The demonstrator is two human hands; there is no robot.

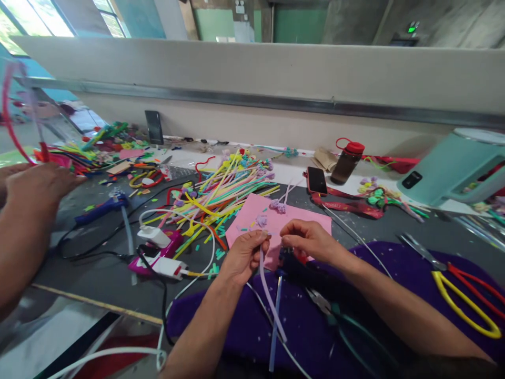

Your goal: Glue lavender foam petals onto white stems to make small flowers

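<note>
Between the fingertips of my left hand [249,252] is the top end of a pale lilac stem [269,295], which hangs down over the purple cloth [236,329]. Close by on the right, my right hand [305,239] has its fingers curled and pressed together beside a dark blue glue gun [287,258]; what it holds, if anything, is hidden. A clear glue stick [275,326] extends down below the gun. Under and behind both hands lies a pink sheet [311,217], with small lilac flower clusters [278,206] on it.
Colourful stems [221,195] heap up behind left, near a power strip [169,250] with cables. Right are pliers [321,301], scissors [444,268], a phone [316,180], a bottle [347,163] and a kettle [453,163]. Another person's hand [39,184] is at far left.
</note>
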